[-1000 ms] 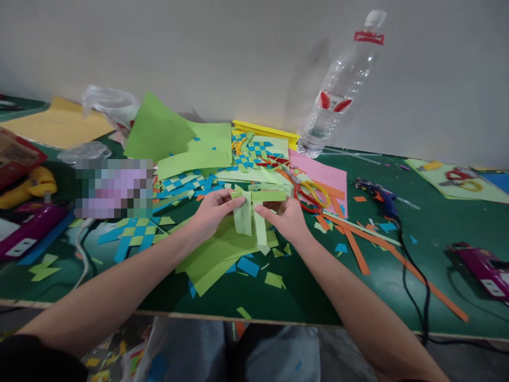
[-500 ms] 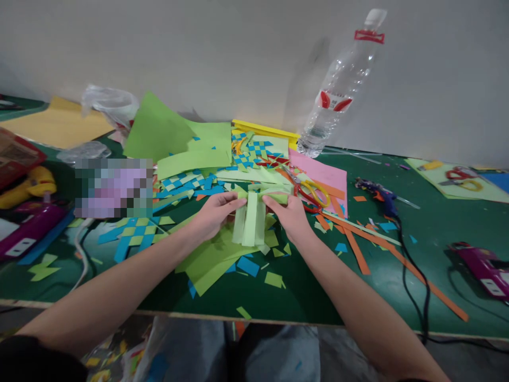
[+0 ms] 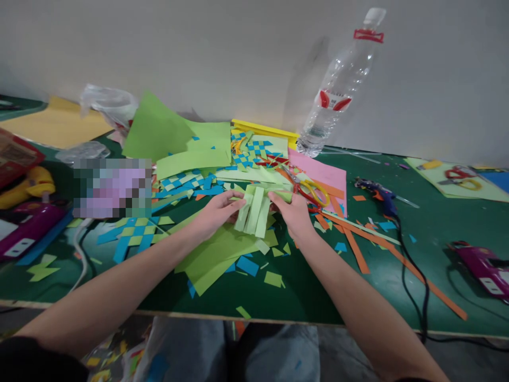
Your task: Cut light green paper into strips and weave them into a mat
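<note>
Several light green paper strips (image 3: 253, 213) hang side by side from a crosswise strip of the same paper. My left hand (image 3: 220, 210) pinches this piece at its upper left, thumb in front and fingers behind. On the upper right, my right hand (image 3: 293, 213) grips it the same way, with a green end of paper running under the thumb. Beneath the strips lies a larger green sheet (image 3: 214, 260), strewn with small offcuts. Beyond my hands, blue-and-green woven paper (image 3: 185, 182) rests in a pile. Fingertips behind the strips are partly hidden.
Scissors with yellow and red handles (image 3: 314, 192) lie just right of my right hand. A clear bottle (image 3: 338, 90) leans on the wall. At right are a glue gun (image 3: 377, 196) with a black cable and long orange strips (image 3: 421, 276). A blurred-out device (image 3: 115, 188) sits left.
The held strips have tilted, their lower ends swinging left and slightly up. My right hand has shifted a little to the right. Both hands keep their hold.
</note>
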The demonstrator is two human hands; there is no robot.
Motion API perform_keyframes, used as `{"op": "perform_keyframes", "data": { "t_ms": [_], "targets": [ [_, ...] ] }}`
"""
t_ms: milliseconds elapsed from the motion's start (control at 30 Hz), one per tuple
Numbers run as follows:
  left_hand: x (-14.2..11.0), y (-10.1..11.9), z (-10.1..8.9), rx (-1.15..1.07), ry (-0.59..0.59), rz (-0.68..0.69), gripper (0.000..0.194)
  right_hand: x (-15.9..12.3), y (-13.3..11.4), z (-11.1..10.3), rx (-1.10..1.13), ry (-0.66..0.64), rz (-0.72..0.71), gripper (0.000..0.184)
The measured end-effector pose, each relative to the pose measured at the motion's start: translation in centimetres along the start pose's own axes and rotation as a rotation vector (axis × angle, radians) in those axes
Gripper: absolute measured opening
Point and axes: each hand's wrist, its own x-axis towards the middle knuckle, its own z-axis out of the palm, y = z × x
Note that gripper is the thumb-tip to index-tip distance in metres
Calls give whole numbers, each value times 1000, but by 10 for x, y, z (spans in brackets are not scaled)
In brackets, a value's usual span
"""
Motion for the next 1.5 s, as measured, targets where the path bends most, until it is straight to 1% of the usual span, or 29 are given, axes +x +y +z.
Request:
{"op": "perform_keyframes", "data": {
  "t_ms": [67, 167, 300, 467, 600, 667, 700, 800, 867, 967, 1100, 1200, 1267, 1333, 1433, 1467, 1500],
  "targets": [
    [2, -3, -2, 79, -11, 31, 35, 1, 2, -1, -5, -13, -15, 24],
    [2, -4, -3, 132, -30, 81, 36, 3, 3, -3, -26, -24, -36, 25],
    [-1, 1, -3, 249, -56, 159, 32, 3, 3, -4, -85, -25, -55, 24],
    [-6, 6, -5, 427, -50, 194, 32, 3, 0, -6, -191, -37, -84, 26],
    [-6, 6, -5, 569, -1, 272, 39, 2, -3, -6, -288, -58, -153, 27],
    [-5, 4, -5, 634, 57, 311, 42, 0, -6, -6, -320, -64, -177, 26],
    [-4, 4, -5, 651, 92, 329, 40, 0, -6, -6, -332, -67, -188, 26],
    [-3, 3, -6, 613, 179, 369, 29, -2, -8, -4, -358, -92, -223, 26],
    [-2, 3, -6, 548, 182, 371, 33, -3, -9, -4, -360, -105, -244, 27],
    [-2, 4, -5, 401, 97, 335, 40, -4, -10, -3, -337, -107, -257, 27],
    [-2, 2, -3, 171, -43, 142, 52, -5, -12, -3, -309, -118, -264, 26],
    [-1, -1, -3, 104, -89, 67, 49, -4, -9, -4, -286, -106, -254, 27],
    [-1, -1, -3, 106, -90, 43, 51, -2, -5, -5, -270, -89, -235, 28],
    [-2, 0, -3, 151, -74, 41, 60, 1, 0, -6, -242, -75, -200, 29],
    [-7, 3, -1, 305, -17, 113, 72, 6, 6, -8, -222, -68, -140, 29],
    [-9, 4, 0, 357, -3, 145, 72, 8, 7, -9, -237, -70, -125, 29],
    [-10, 5, 1, 407, -14, 167, 72, 9, 8, -10, -263, -73, -113, 28]
  ]
}}
